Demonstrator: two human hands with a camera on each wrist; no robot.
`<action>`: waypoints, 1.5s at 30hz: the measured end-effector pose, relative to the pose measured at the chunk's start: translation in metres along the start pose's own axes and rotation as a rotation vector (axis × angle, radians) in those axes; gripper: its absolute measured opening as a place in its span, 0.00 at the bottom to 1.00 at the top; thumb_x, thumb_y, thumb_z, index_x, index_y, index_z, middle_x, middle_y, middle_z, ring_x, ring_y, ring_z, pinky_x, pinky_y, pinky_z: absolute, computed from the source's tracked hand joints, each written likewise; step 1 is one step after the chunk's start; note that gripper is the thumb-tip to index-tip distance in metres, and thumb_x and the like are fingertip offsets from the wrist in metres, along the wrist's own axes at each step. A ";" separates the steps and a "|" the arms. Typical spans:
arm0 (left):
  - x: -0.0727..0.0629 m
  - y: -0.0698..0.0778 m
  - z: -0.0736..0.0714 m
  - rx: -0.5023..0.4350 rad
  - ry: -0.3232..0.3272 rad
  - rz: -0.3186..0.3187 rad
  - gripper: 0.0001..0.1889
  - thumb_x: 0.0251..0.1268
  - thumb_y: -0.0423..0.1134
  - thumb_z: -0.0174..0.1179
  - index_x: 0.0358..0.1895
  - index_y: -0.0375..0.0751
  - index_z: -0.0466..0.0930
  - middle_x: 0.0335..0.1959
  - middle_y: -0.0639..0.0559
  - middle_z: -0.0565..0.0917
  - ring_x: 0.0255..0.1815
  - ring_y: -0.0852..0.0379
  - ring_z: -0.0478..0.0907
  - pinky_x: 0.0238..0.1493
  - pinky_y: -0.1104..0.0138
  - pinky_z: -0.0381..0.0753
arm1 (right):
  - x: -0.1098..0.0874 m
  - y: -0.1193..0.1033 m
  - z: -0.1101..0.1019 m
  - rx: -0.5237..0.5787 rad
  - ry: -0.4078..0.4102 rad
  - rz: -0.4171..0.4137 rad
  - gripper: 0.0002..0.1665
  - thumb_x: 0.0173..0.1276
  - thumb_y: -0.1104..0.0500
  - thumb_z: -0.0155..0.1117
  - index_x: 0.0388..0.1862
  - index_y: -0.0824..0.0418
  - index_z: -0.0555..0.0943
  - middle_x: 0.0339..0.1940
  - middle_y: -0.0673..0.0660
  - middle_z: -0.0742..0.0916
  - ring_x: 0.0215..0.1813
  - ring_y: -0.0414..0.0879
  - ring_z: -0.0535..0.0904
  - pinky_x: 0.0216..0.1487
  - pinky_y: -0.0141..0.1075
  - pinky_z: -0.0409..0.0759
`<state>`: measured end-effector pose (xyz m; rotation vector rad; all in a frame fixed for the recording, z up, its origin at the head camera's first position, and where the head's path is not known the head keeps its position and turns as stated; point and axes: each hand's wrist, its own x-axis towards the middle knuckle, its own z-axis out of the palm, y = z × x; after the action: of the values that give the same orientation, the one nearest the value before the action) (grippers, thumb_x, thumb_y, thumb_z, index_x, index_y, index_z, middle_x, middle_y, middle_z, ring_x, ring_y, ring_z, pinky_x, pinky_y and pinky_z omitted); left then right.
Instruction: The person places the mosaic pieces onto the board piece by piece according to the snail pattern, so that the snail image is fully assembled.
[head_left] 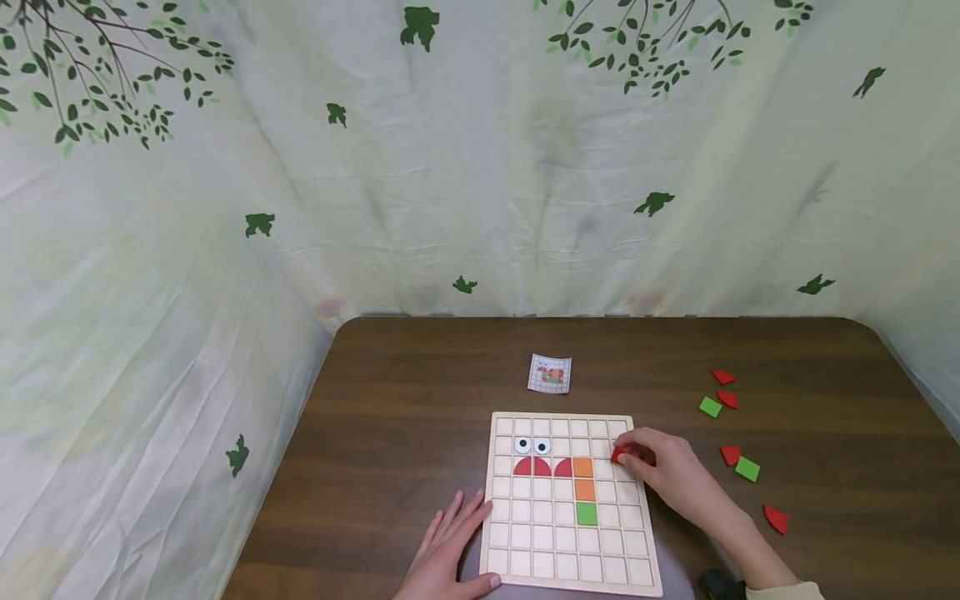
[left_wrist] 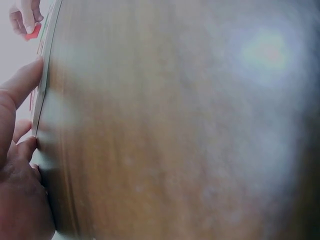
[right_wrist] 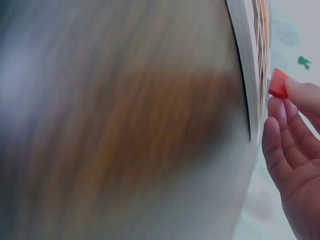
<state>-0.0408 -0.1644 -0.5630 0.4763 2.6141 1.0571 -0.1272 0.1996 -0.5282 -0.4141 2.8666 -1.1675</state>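
A pale wooden grid board [head_left: 525, 540] lies on the table in the head view. In it sit two eye tiles [head_left: 522, 446], several red quarter-round tiles [head_left: 522, 467], two orange square tiles [head_left: 584, 490] and a green square tile [head_left: 587, 514]. My right hand [head_left: 667, 471] pinches a red tile [right_wrist: 278, 83] between thumb and fingers, over the board's right edge near the upper rows. My left hand [head_left: 450, 550] rests at the board's lower left, fingers straight, with fingertips along its left edge and the thumb at its front edge.
Loose red tiles [head_left: 776, 519] and green tiles [head_left: 747, 468] lie scattered on the table [head_left: 405, 400] right of the board. Behind the board is a small picture card [head_left: 550, 374] with a coloured grid pattern. A leaf-printed curtain [head_left: 480, 167] hangs behind the table.
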 end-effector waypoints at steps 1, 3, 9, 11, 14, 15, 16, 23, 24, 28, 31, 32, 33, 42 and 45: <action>0.000 0.000 0.000 0.000 0.002 0.002 0.44 0.55 0.63 0.66 0.75 0.57 0.61 0.77 0.56 0.59 0.78 0.42 0.46 0.67 0.49 0.39 | 0.001 -0.002 0.001 0.007 -0.013 0.007 0.13 0.60 0.64 0.74 0.43 0.52 0.85 0.36 0.41 0.83 0.34 0.39 0.75 0.35 0.32 0.78; 0.000 0.000 0.000 -0.001 0.004 0.005 0.44 0.55 0.63 0.66 0.75 0.57 0.61 0.77 0.55 0.59 0.78 0.42 0.47 0.67 0.50 0.39 | 0.002 -0.005 0.005 0.019 -0.036 0.021 0.13 0.60 0.63 0.74 0.42 0.51 0.85 0.35 0.40 0.83 0.34 0.39 0.75 0.36 0.32 0.78; 0.001 0.000 0.000 -0.014 -0.013 -0.018 0.44 0.56 0.63 0.65 0.75 0.58 0.61 0.77 0.55 0.58 0.78 0.41 0.46 0.67 0.41 0.40 | 0.007 -0.012 0.015 0.003 -0.064 0.085 0.12 0.59 0.61 0.75 0.39 0.47 0.85 0.33 0.39 0.83 0.35 0.39 0.75 0.38 0.33 0.79; 0.002 0.000 0.000 -0.021 -0.016 -0.021 0.44 0.56 0.63 0.65 0.76 0.58 0.61 0.78 0.54 0.58 0.78 0.40 0.46 0.67 0.40 0.40 | 0.007 -0.014 0.017 -0.001 -0.062 0.088 0.12 0.59 0.62 0.75 0.37 0.46 0.85 0.31 0.39 0.83 0.33 0.39 0.74 0.37 0.33 0.78; 0.002 0.000 0.000 -0.020 -0.015 -0.014 0.44 0.56 0.63 0.66 0.76 0.57 0.61 0.78 0.54 0.58 0.78 0.39 0.46 0.66 0.41 0.41 | 0.007 -0.016 0.020 -0.008 -0.054 0.071 0.12 0.58 0.63 0.76 0.35 0.47 0.84 0.27 0.39 0.81 0.31 0.39 0.74 0.34 0.32 0.77; 0.002 0.000 0.000 -0.018 -0.014 -0.011 0.44 0.56 0.63 0.66 0.76 0.57 0.61 0.78 0.54 0.58 0.78 0.39 0.46 0.66 0.41 0.41 | 0.007 -0.016 0.020 -0.018 -0.049 0.053 0.12 0.58 0.63 0.76 0.34 0.47 0.84 0.27 0.39 0.80 0.30 0.39 0.73 0.34 0.32 0.76; 0.001 0.000 0.000 -0.016 -0.012 -0.009 0.44 0.56 0.63 0.66 0.76 0.57 0.61 0.78 0.54 0.58 0.78 0.40 0.46 0.66 0.41 0.41 | 0.006 -0.016 0.021 -0.028 -0.043 0.036 0.11 0.57 0.63 0.76 0.33 0.47 0.84 0.27 0.39 0.79 0.30 0.38 0.73 0.33 0.31 0.76; 0.001 0.000 0.002 0.000 0.005 0.009 0.44 0.55 0.63 0.66 0.75 0.57 0.62 0.77 0.55 0.58 0.78 0.40 0.47 0.66 0.47 0.40 | 0.002 -0.013 0.021 -0.074 -0.021 -0.034 0.11 0.56 0.64 0.76 0.31 0.48 0.86 0.31 0.38 0.81 0.32 0.35 0.74 0.37 0.32 0.78; 0.001 0.001 0.002 0.002 0.006 0.010 0.44 0.55 0.63 0.66 0.75 0.57 0.62 0.77 0.54 0.59 0.77 0.40 0.47 0.66 0.46 0.41 | 0.002 -0.012 0.020 -0.065 -0.029 -0.028 0.12 0.57 0.65 0.75 0.33 0.48 0.86 0.32 0.38 0.82 0.33 0.36 0.74 0.37 0.33 0.78; 0.002 0.002 0.001 -0.004 -0.001 -0.011 0.44 0.55 0.64 0.66 0.75 0.57 0.62 0.77 0.54 0.59 0.77 0.38 0.48 0.67 0.41 0.42 | -0.003 -0.010 0.012 0.000 -0.080 0.027 0.12 0.61 0.64 0.72 0.38 0.47 0.87 0.35 0.39 0.85 0.33 0.37 0.75 0.36 0.32 0.77; 0.002 0.003 0.001 -0.006 -0.011 -0.031 0.44 0.54 0.65 0.66 0.75 0.58 0.62 0.77 0.54 0.59 0.77 0.39 0.47 0.67 0.40 0.42 | -0.009 -0.008 0.004 0.048 -0.103 0.066 0.11 0.64 0.62 0.70 0.42 0.47 0.87 0.34 0.41 0.84 0.31 0.39 0.73 0.32 0.32 0.74; 0.003 0.003 0.001 -0.009 -0.014 -0.035 0.44 0.54 0.65 0.66 0.75 0.59 0.62 0.77 0.55 0.59 0.77 0.39 0.47 0.67 0.40 0.42 | -0.012 -0.007 0.001 0.054 -0.098 0.073 0.10 0.65 0.61 0.70 0.43 0.48 0.86 0.33 0.41 0.84 0.30 0.39 0.73 0.31 0.32 0.74; 0.003 0.003 0.001 -0.010 -0.014 -0.033 0.44 0.54 0.65 0.66 0.75 0.58 0.62 0.77 0.54 0.59 0.77 0.39 0.47 0.67 0.40 0.42 | -0.016 -0.006 -0.002 0.056 -0.086 0.079 0.10 0.65 0.61 0.70 0.44 0.48 0.86 0.32 0.42 0.84 0.30 0.39 0.73 0.31 0.32 0.73; 0.002 0.005 0.000 -0.014 -0.002 -0.032 0.44 0.53 0.64 0.66 0.75 0.59 0.62 0.77 0.53 0.59 0.77 0.39 0.47 0.67 0.41 0.41 | -0.041 0.019 -0.025 -0.060 0.112 0.044 0.13 0.62 0.63 0.72 0.44 0.47 0.85 0.41 0.41 0.85 0.39 0.37 0.78 0.40 0.36 0.79; 0.002 0.005 0.000 -0.014 -0.004 -0.036 0.45 0.53 0.64 0.66 0.75 0.59 0.62 0.77 0.53 0.59 0.77 0.39 0.47 0.67 0.42 0.41 | -0.048 0.030 -0.036 -0.122 0.178 -0.001 0.16 0.60 0.64 0.73 0.44 0.48 0.85 0.41 0.40 0.85 0.43 0.38 0.78 0.41 0.39 0.79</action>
<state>-0.0416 -0.1601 -0.5599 0.4266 2.5995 1.0617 -0.0926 0.2566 -0.5272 -0.3299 3.1020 -1.0852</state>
